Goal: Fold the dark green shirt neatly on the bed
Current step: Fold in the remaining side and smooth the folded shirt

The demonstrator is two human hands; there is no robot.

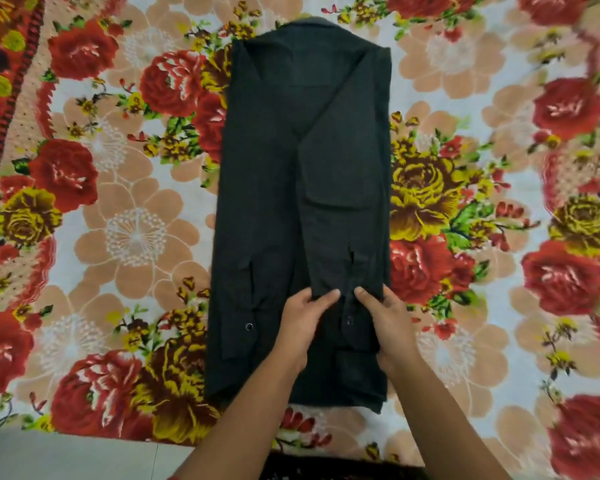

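On plush blanket (136, 237): shirt (267, 202) (narrow rectangle); left hand (303, 323), right hand (387, 327) pinch cuff (347, 306).

Shirt (302, 188) collar blurry; forearms (246, 407) cropped

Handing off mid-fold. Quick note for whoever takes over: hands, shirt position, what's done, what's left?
Left hand: pinches the lower end of one folded-in sleeve of the dark green cloth shirt.
Right hand: grips the same sleeve end from the other side.
Shirt: flat on the red-and-yellow floral blanket, collar at the far end.
Done: sides and both sleeves folded in, making a long strip.
Left: smooth that sleeve, then probably fold the strip crosswise, hem towards collar.
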